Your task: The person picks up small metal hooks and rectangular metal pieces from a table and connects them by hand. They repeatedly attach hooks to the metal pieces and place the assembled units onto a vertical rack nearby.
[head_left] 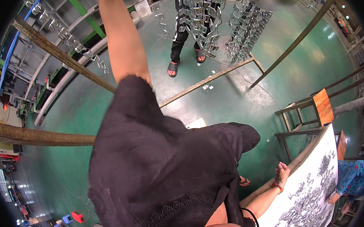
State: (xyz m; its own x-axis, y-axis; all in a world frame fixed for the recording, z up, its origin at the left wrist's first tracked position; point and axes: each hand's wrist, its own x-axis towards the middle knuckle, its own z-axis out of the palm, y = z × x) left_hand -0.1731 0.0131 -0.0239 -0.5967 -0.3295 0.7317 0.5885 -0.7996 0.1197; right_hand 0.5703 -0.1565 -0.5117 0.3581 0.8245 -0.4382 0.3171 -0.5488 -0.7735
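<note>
My left forearm (124, 37), bare below a black sleeve, reaches up past the top edge of the view, so the left hand is hidden. My right hand (282, 173), with a red beaded bracelet (277, 186) at the wrist, is raised beside the near edge of a white tabletop (297, 192). Its fingers are curled closed, and whatever they may hold cannot be made out. Many small metal pieces (318, 184) lie spread on that tabletop. Linked strands of bent silvery metal clips (203, 19) hang at the top, and a second cluster (248, 28) hangs right of them.
A rusty metal frame (205, 85) surrounds the hanging strands. Behind them a person in black trousers and sandals (173, 68) stands on the green floor. At right, a co-worker's blue sleeve (355, 175) and hand reach the tabletop. A wooden stool (323, 105) stands beyond.
</note>
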